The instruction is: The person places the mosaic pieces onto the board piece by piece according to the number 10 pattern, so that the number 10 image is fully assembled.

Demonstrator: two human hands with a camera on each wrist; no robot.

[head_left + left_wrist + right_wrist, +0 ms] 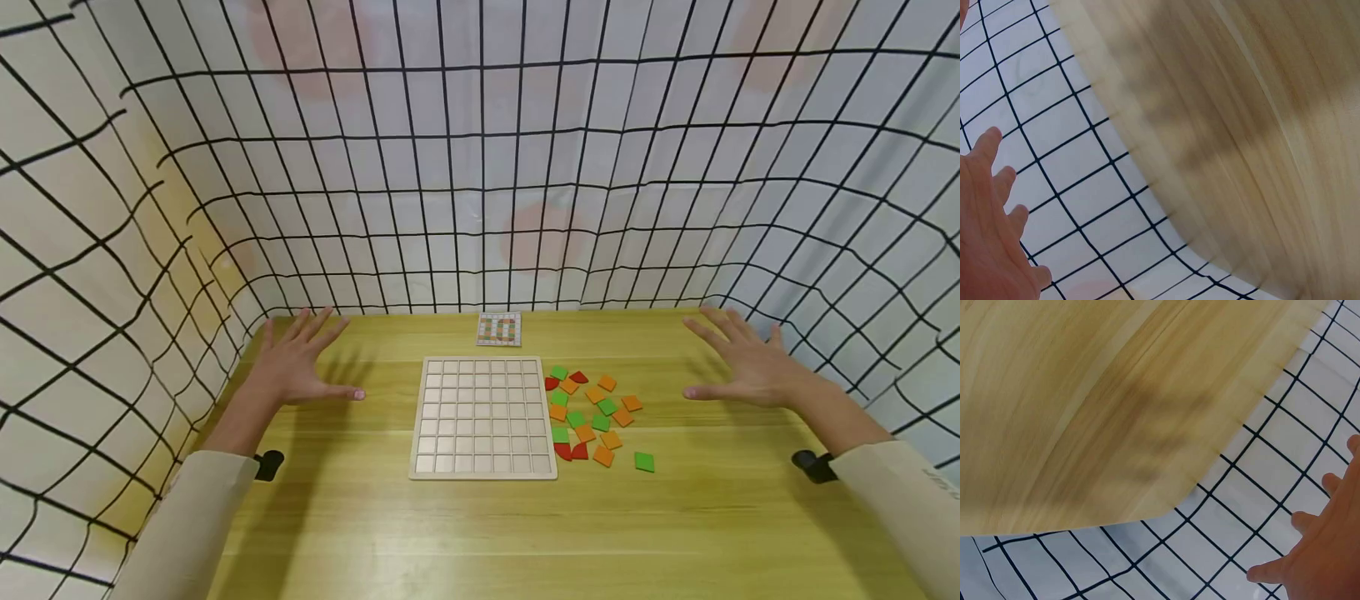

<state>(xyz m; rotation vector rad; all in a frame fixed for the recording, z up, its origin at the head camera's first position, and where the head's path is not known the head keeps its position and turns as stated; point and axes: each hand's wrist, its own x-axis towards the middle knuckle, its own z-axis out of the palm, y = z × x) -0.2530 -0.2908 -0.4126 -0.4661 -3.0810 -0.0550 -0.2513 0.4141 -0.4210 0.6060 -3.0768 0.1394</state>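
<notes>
My left hand (pixel 294 367) is held over the left part of the table with its fingers spread and nothing in it. On the other side my right hand (pixel 753 367) hovers with fingers likewise spread, also holding nothing. Between them lies a pale square board (pixel 483 418) divided into a grid of shallow cells, all bare. Right beside its right edge are scattered small flat pieces: orange squares (pixel 603 456), green squares (pixel 644 462) and red quarter-round pieces (pixel 578 377). Behind the board lies a small card (pixel 498 329) printed with a coloured grid pattern.
The wooden table (pixel 480 533) is bounded at the back and sides by a black wire grid (pixel 480 187) with white sheeting behind it. Dark wrist cameras (pixel 269 465) sit at both cuffs. Each hand casts a soft shadow on the wood.
</notes>
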